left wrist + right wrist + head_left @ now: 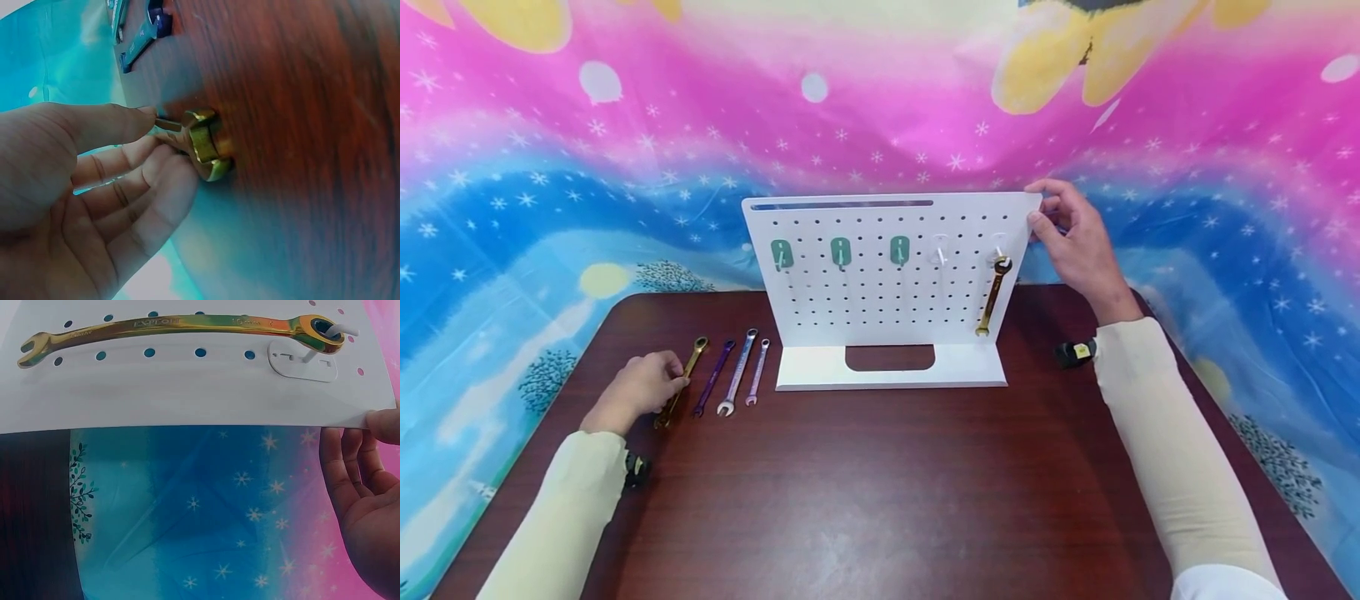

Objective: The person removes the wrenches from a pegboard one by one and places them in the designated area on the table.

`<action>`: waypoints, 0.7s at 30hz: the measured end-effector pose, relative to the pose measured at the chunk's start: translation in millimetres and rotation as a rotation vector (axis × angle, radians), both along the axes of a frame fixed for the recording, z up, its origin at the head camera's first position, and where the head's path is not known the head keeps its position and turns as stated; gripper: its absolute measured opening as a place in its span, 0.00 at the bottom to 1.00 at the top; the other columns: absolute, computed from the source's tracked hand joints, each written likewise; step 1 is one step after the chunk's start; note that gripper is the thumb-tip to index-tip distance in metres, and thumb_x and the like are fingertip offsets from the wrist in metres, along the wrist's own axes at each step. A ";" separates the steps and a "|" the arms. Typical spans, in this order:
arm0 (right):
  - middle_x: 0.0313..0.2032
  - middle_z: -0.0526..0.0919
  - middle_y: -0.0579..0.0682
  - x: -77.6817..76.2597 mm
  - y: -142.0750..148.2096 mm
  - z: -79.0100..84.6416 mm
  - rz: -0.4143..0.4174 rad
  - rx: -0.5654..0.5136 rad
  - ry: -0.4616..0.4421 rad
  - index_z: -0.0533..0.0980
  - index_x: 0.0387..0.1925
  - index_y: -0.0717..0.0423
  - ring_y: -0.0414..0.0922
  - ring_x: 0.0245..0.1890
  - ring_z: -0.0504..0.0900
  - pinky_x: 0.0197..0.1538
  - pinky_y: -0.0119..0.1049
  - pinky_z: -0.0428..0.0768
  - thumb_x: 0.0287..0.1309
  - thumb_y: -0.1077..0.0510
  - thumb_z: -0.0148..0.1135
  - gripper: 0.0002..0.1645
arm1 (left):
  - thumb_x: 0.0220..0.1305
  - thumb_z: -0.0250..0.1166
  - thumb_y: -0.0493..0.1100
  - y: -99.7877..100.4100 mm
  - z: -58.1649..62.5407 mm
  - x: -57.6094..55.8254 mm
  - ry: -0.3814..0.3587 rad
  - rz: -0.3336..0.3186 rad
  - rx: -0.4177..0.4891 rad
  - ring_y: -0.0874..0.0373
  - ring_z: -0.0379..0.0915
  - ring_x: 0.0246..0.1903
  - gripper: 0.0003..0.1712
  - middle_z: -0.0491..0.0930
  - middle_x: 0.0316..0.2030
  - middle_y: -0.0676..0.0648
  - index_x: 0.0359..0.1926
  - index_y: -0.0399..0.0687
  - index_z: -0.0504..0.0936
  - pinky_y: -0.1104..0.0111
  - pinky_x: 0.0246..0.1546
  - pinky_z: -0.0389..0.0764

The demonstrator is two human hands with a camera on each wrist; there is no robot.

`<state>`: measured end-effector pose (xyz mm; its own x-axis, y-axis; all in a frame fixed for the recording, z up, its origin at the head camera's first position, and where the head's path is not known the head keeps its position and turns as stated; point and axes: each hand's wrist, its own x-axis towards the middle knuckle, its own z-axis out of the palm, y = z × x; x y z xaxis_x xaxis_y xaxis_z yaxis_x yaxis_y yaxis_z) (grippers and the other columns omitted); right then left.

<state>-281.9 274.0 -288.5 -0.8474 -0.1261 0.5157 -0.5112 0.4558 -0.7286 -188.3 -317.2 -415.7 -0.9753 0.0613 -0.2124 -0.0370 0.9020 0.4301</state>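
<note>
My left hand (642, 385) pinches a gold combination wrench (693, 358) at the left of the table. In the left wrist view, thumb and fingertips grip its shank just behind the open-ended jaw, which is close to the wood. With thumb and fingers, my right hand (1081, 250) holds the upper right corner of a white pegboard (868, 292). A second gold wrench (181, 326) hangs by its ring end from the rightmost white hook (340, 330). Right of my left hand lie a purple wrench (713, 379), a larger silver-blue wrench (739, 372) and a small pinkish wrench (758, 373).
Three green hooks (840, 251) and another white hook (940, 250) sit in a row on the pegboard. Its base (812, 371) stands on the dark wooden table (880, 475). A colourful printed cloth (880, 108) hangs behind and around the sides.
</note>
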 end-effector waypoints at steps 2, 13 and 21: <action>0.44 0.78 0.58 -0.1 -0.1 0.3 0.002 -0.001 -0.001 0.71 0.69 0.51 0.50 0.42 0.79 0.48 0.33 0.80 0.76 0.60 0.55 0.23 | 0.74 0.62 0.37 1.9 0.2 1.1 0.035 -0.013 -0.040 0.52 0.73 0.22 0.10 0.77 0.26 0.42 0.44 0.31 0.75 0.59 0.23 0.79; 0.44 0.78 0.59 0.1 1.7 0.4 0.003 -0.008 -0.002 0.72 0.69 0.49 0.51 0.42 0.79 0.46 0.33 0.80 0.76 0.61 0.56 0.24 | 0.69 0.67 0.41 57.4 12.6 8.7 0.456 -0.131 -0.138 0.50 0.74 0.25 0.11 0.79 0.32 0.42 0.45 0.36 0.83 0.48 0.27 0.81; 0.44 0.78 0.60 -0.3 1.4 -0.1 0.010 -0.009 -0.003 0.71 0.70 0.51 0.51 0.41 0.79 0.46 0.32 0.80 0.75 0.61 0.57 0.24 | 0.68 0.69 0.43 135.1 15.3 0.6 0.510 -0.256 -0.049 0.54 0.77 0.31 0.10 0.82 0.35 0.47 0.46 0.43 0.87 0.57 0.33 0.83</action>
